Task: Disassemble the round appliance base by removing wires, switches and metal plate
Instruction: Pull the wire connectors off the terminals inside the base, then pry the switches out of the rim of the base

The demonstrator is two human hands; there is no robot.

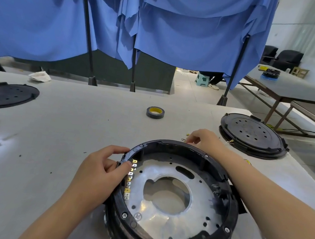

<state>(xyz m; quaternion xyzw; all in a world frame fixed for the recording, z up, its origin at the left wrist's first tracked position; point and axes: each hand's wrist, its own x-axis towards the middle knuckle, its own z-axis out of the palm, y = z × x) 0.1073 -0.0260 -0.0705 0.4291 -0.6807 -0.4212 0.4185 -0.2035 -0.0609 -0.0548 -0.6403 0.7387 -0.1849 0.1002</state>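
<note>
The round appliance base (177, 196) sits on the white table (56, 145) in the lower centre of the frame, its black ring open upward with the shiny metal plate (196, 209) lying inside. Its near edge seems to rest on more black rings below, cut off by the bottom of the frame. The left hand (102, 170) grips the ring's left rim, thumb and curled fingers pinching a black tab beside a row of small metal terminals (130, 178), which are overexposed and hard to read. The right hand (203, 139) reaches over the far rim with fingers curled; whether it holds something cannot be told, since the fingertips are partly hidden behind the rim. Small yellowish bits lie just beyond it, too small to identify. A tape roll (155, 112) stands mid-table. Black perforated covers lie at the left (5, 95) and right (252, 134) edges.
</note>
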